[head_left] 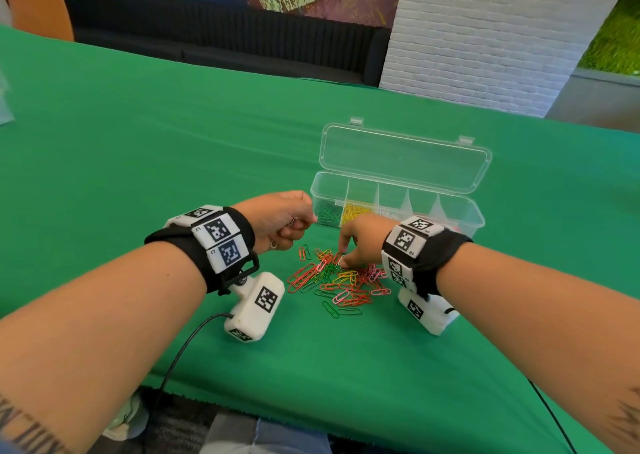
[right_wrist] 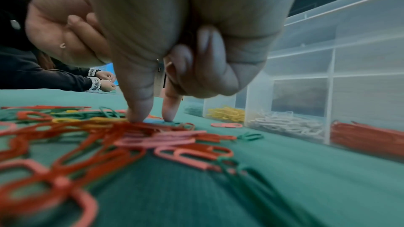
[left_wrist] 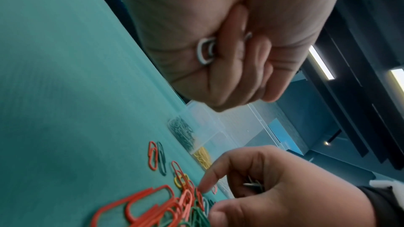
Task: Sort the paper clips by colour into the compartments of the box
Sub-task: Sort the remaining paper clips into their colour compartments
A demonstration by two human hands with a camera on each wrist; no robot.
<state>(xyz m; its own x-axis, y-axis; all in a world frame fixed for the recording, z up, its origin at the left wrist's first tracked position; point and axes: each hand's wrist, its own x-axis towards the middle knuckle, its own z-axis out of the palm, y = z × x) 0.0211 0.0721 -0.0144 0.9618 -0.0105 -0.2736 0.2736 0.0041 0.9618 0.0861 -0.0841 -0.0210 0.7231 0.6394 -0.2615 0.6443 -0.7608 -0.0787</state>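
Left hand [head_left: 282, 220] fisted, raised; right hand [head_left: 360, 242] fingertips pointing down

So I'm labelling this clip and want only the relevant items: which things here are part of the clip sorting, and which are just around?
Part of the job:
- loose paper clips
- compartment box
- white clips gripped in the left hand
- right hand, fingertips on the pile

Just around:
- green tablecloth
- orange chair
- black cable
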